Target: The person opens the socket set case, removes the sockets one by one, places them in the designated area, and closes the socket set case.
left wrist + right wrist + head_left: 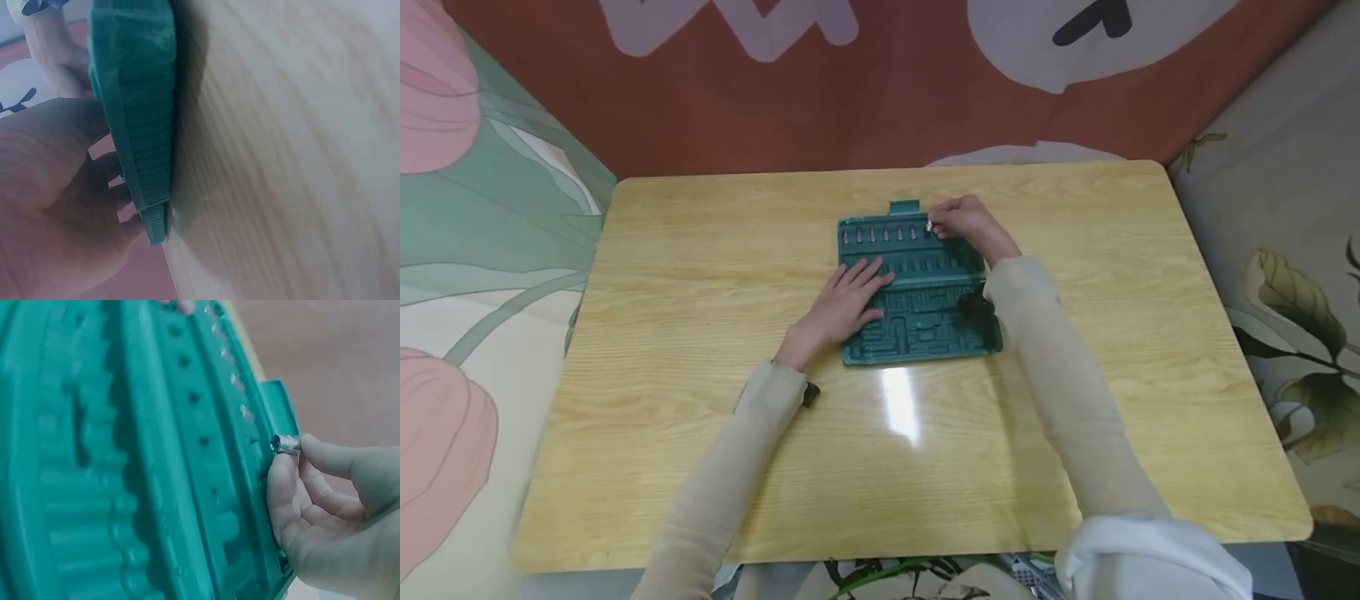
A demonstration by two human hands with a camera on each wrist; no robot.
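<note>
- The person's right hand (962,220) pinches a small silver metal socket bit (286,444) between thumb and fingertips, holding it at the far right corner of a green moulded plastic tool tray (917,287); the other fingers curl loosely beneath.
- From the right wrist view, the bit is a short, shiny cylinder with a hollow end, and it sits just beside the tray's upper rim, next to a row of small round sockets.
- The person's left hand (846,300) lies flat on the tray's left half, fingers straight and spread, pressing on the ribbed surface and gripping nothing.
- The left wrist view shows the tray edge-on, its side ridged in fine steps, with the fingertips (103,148) lying over its top face.
- The tray is rectangular, matte and deeply channelled: a far row holds several small bits with pale tips (880,234), a second strip carries a line of holes, and the near half is cut into maze-like recesses.
- A small green tab (904,206) juts from the tray's far edge.
- The tray rests near the middle of a light wooden-grain table (700,467) with rounded corners and a glossy top that catches a bright reflection just in front of the tray.
- Both arms wear pale beige sleeves (1067,392).
</note>
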